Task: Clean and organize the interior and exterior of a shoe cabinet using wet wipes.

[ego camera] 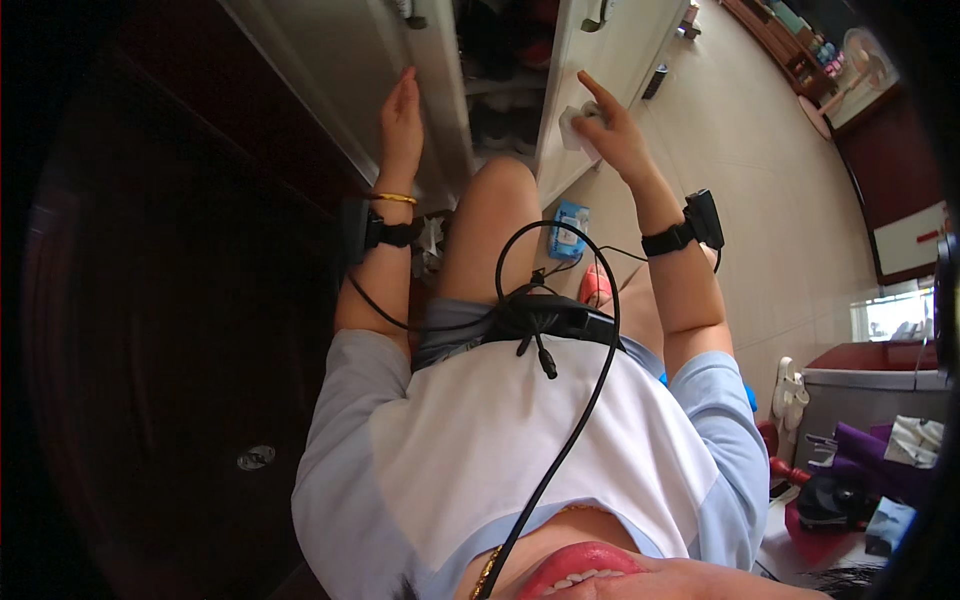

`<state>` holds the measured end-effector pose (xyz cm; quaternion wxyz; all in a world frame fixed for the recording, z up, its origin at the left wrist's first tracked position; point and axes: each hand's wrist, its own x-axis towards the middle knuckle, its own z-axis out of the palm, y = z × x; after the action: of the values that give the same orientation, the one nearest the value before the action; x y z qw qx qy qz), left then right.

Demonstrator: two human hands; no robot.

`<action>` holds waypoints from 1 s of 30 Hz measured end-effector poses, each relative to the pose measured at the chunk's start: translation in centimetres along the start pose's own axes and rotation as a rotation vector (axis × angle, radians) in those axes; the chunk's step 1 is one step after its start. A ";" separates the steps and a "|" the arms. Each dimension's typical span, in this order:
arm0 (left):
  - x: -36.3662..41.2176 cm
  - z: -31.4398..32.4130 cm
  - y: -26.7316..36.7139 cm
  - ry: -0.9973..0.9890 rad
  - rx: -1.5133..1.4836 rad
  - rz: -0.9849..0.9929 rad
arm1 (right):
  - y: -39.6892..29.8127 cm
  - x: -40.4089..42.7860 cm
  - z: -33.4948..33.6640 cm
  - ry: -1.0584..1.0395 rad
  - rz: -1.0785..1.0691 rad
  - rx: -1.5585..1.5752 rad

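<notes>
Two pale cabinet doors, a left one [330, 67] and a right one [607, 60], stand ajar before me, with dark shelves [506, 86] holding shoes between them. My left hand [401, 120] is raised flat by the left door, its fingers together and nothing seen in it; whether it touches the door I cannot tell. My right hand [611, 131] holds a crumpled white wipe or tissue [571, 129] against or close to the right door, index finger stretched out. Each door has a handle near the top of the view.
A blue wipes pack [568, 231] lies on the floor beside my knee. Crumpled tissues [431, 244] are left of the knee. A black cable [616, 300] loops over my lap. A pink fan [862, 67] stands far right, white sandals [789, 397] lower right.
</notes>
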<state>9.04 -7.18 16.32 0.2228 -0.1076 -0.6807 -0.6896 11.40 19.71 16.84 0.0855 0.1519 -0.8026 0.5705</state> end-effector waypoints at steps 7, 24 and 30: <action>0.7 0.6 -0.9 -0.065 0.206 0.019 | 0.5 0.4 1.5 -0.046 -0.107 -0.054; 1.4 8.9 -3.5 -0.119 0.260 -0.019 | 3.8 1.5 3.3 -0.001 -0.290 -0.437; 0.6 10.9 -4.1 -0.145 0.252 -0.032 | 5.6 1.8 2.9 -0.027 -0.249 -0.475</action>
<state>5.00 3.38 13.43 0.1735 -0.1175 -0.7777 -0.5927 7.95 18.42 11.45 0.1776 0.2329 -0.8901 0.3493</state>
